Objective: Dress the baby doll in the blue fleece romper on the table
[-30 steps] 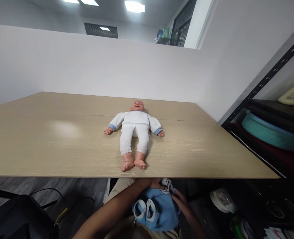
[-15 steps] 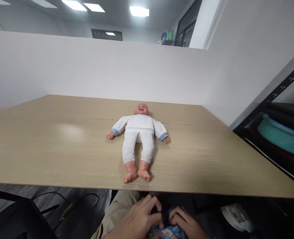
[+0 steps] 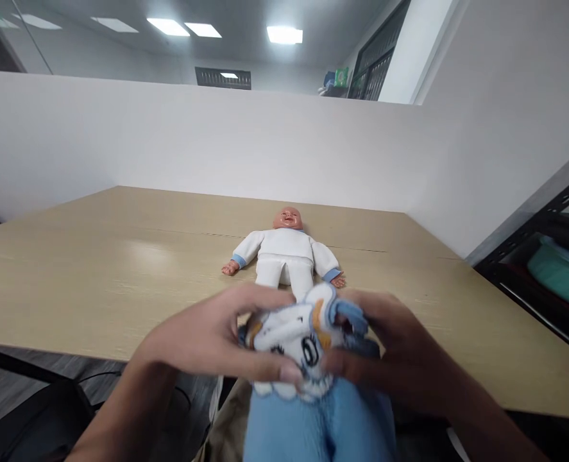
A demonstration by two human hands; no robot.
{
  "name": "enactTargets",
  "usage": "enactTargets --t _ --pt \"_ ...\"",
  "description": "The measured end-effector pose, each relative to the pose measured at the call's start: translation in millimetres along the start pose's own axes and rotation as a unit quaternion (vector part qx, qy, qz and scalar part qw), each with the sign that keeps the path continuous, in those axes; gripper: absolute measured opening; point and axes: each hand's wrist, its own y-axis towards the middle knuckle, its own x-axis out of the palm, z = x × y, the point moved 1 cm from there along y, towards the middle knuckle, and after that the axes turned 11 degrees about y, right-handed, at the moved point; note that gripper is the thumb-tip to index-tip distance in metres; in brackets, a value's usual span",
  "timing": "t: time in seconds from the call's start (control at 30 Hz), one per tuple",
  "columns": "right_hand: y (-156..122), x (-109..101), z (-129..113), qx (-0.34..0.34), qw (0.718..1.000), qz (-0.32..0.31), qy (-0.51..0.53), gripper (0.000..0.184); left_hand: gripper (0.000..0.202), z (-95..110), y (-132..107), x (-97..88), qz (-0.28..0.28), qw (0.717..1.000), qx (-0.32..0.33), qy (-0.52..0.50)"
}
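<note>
A light blue, fleecy cloth piece with a white cartoon animal face (image 3: 288, 327) is held up in front of me at the table's near edge. My left hand (image 3: 217, 333) grips the face part from the left, thumb across its front and fingers behind. From the right, my right hand (image 3: 390, 346) holds it the same way, beside a blue loop-like fold. Its lower part (image 3: 308, 423) hangs down over my lap; whether it is a garment I cannot tell. Beyond it a baby doll (image 3: 285, 245) in white clothes with blue cuffs lies face up, its lower legs and feet hidden.
The wooden table (image 3: 169, 282) reaches back to a white partition wall (image 3: 265, 141). At the right stands a black metal shelf (image 3: 519, 247) with a teal item (image 3: 560, 273) on it. A black object (image 3: 34, 417) and cables are on the lower left.
Both hands have risen from my lap to the table edge, bringing the blue cloth piece up into view. It now covers the doll's lower legs. My view has shifted slightly left and up.
</note>
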Motion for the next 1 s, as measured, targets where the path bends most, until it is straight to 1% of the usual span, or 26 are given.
enactTargets --t 0.03,0.1,0.13,0.17,0.2,0.23,0.3,0.37,0.4,0.47,0.53,0.6,0.63,0.7,0.77,0.8,0.87,0.93,1.0 --pt "14 -10 -1 0.023 0.999 -0.037 -0.009 0.025 0.027 -3 10 -12.0 0.0 1.0 0.016 -0.003" --pt "38 -28 3 0.062 0.987 -0.15 -0.019 0.029 0.023 -8 27 -31.9 0.011 0.999 0.05 0.002" --pt "47 -36 6 0.065 0.978 -0.196 -0.017 0.031 0.023 -10 35 -40.1 0.018 0.998 0.064 0.006" --pt "56 -43 10 0.062 0.973 -0.224 -0.004 0.032 0.023 -11 42 -47.4 0.025 0.997 0.075 0.008" --pt "63 -49 14 0.053 0.972 -0.229 0.017 0.033 0.022 -13 48 -54.1 0.033 0.996 0.081 0.01" --pt "70 -54 18 0.036 0.975 -0.215 0.049 0.034 0.023 -14 53 -60.4 0.039 0.996 0.081 0.01" --pt "82 -60 23 -0.001 0.981 -0.151 0.12 0.035 0.03 -20 63 -72.3 0.039 0.996 0.075 0.011" --pt "92 -63 28 -0.036 0.983 -0.071 0.163 0.038 0.044 -30 70 -83.8 0.021 0.998 0.064 0.022" --pt "97 -65 31 -0.047 0.983 -0.041 0.171 0.038 0.05 -36 73 -88.9 0.005 0.998 0.053 0.032" --pt "106 -70 39 -0.049 0.984 -0.015 0.172 0.035 0.053 -50 77 -97.1 -0.025 0.998 0.026 0.052" --pt "114 -76 50 -0.028 0.987 -0.025 0.158 0.036 0.049 -65 81 -101.5 -0.029 0.998 0.006 0.058" --pt "122 -82 62 0.017 0.99 -0.052 0.129 0.042 0.045 -75 86 -102.0 0.001 0.999 0.002 0.044" --pt "125 -84 68 0.047 0.99 -0.077 0.113 0.046 0.044 -79 89 -101.0 0.02 0.999 0.003 0.032" --pt "131 -84 78 0.098 0.981 -0.149 0.082 0.056 0.041 -81 96 -97.6 0.048 0.999 0.007 0.011" --pt "135 -80 84 0.123 0.968 -0.212 0.052 0.068 0.036 -80 105 -94.2 0.057 0.998 0.008 0.009" --pt "136 -78 87 0.129 0.964 -0.228 0.045 0.074 0.034 -78 110 -93.1 0.055 0.998 0.007 0.016" --pt "138 -75 92 0.143 0.96 -0.237 0.05 0.076 0.034 -76 118 -93.3 0.044 0.998 0.006 0.036" --pt "138 -74 97 0.148 0.96 -0.228 0.065 0.069 0.037 -78 121 -97.6 0.032 0.998 -0.006 0.044" --pt "138 -76 100 0.127 0.967 -0.205 0.075 0.064 0.038 -85 120 -105.3 0.0 0.999 -0.028 0.031"
